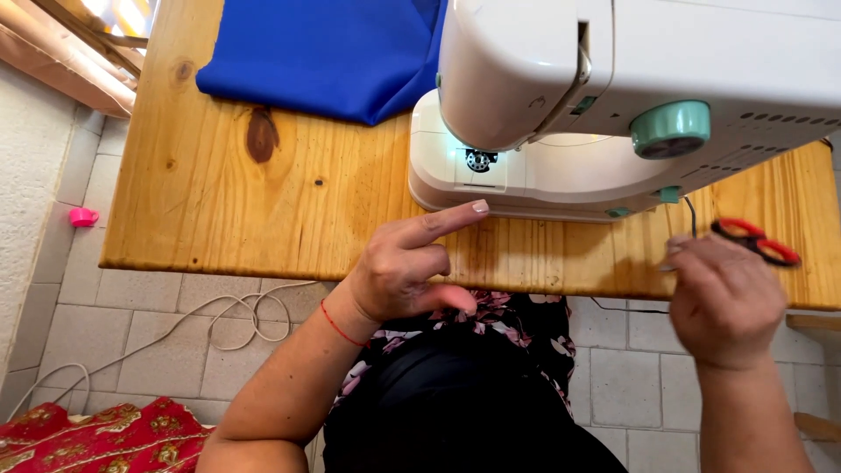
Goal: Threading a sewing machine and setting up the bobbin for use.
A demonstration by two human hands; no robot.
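Pointing left hand (405, 267), empty, at sewing machine (613, 105); right hand (725, 300) blurred beside it, reaching red scissors (756, 241), grip unclear.

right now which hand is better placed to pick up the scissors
Right. The right hand is at the red-handled scissors on the table's right end, fingers reaching their handles. The left hand hovers mid-table, index finger pointing at the sewing machine, well away from them.
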